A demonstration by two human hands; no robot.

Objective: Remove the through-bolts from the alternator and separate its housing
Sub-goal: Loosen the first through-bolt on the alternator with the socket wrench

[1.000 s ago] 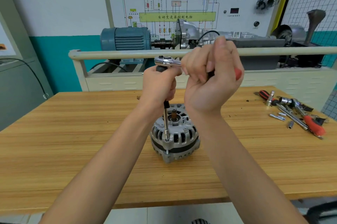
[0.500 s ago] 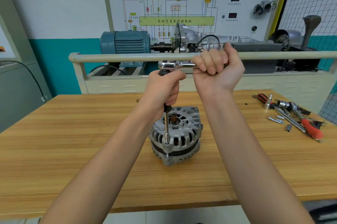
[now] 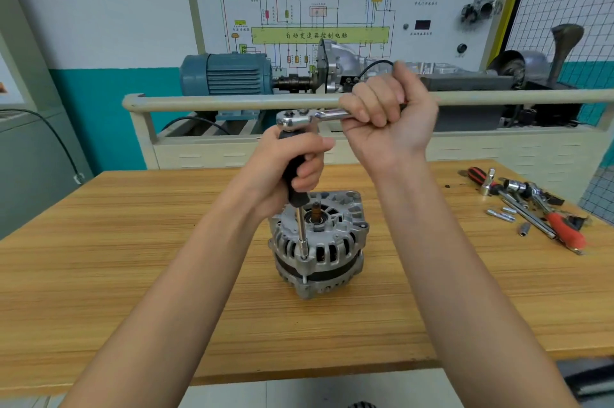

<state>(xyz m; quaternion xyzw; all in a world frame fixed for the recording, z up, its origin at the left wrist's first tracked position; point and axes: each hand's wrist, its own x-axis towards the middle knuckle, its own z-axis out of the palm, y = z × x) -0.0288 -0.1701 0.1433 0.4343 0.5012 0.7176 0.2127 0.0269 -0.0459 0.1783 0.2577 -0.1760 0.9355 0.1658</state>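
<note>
A silver alternator (image 3: 319, 248) stands upright on the wooden table (image 3: 133, 258), its shaft end facing up. A long extension bar (image 3: 301, 234) with a black handle runs straight down to a through-bolt at the housing's front rim. My left hand (image 3: 289, 165) grips that black handle. A chrome ratchet (image 3: 299, 118) sits on top of the bar, its handle pointing right. My right hand (image 3: 388, 118) is curled round the ratchet handle, which is mostly hidden by the fingers.
Loose tools (image 3: 531, 204) lie at the table's right end: a red-handled ratchet, a screwdriver, sockets and several small bits. Behind the table runs a beige rail (image 3: 232, 101) with a blue motor (image 3: 229, 75) and a transmission trainer board beyond.
My right hand has swung the ratchet handle away from me and to the right, so the handle now points right. My left hand stays on the black handle, and the alternator has not moved.
</note>
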